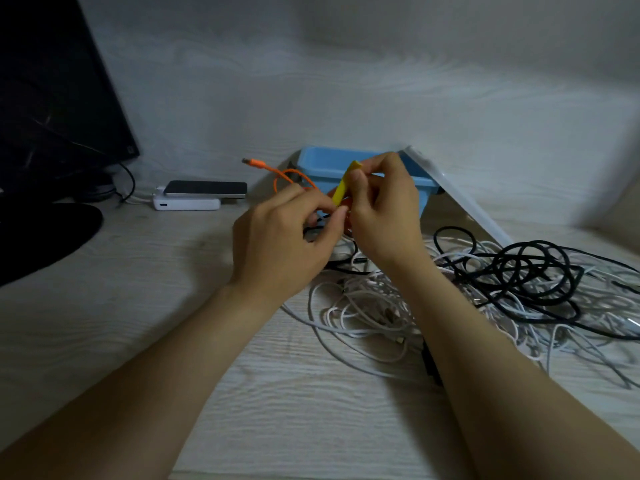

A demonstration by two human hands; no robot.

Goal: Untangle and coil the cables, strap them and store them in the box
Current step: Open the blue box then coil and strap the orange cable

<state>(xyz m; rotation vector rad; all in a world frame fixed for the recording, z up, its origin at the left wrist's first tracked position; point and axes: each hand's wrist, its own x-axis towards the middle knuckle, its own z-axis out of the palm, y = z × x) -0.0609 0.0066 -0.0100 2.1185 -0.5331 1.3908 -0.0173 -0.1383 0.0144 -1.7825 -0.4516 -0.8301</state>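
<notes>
My right hand [384, 209] pinches the yellow strap [343, 187]. My left hand [284, 233] grips the orange cable [277, 173], just before the blue box [332, 168]. Strapping appears underway. The tangled cables [485, 296] on the surface [173, 306] remain unsorted and unboxed.

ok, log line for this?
step: strapping | left hand: grips orange cable | right hand: pinches yellow strap | blue box: open | cable pile: tangled

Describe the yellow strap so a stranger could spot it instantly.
Find the blue box by the back wall. In front of it the right hand pinches the strap. It is the only flat yellow strip, beside a round orange cable.
</notes>
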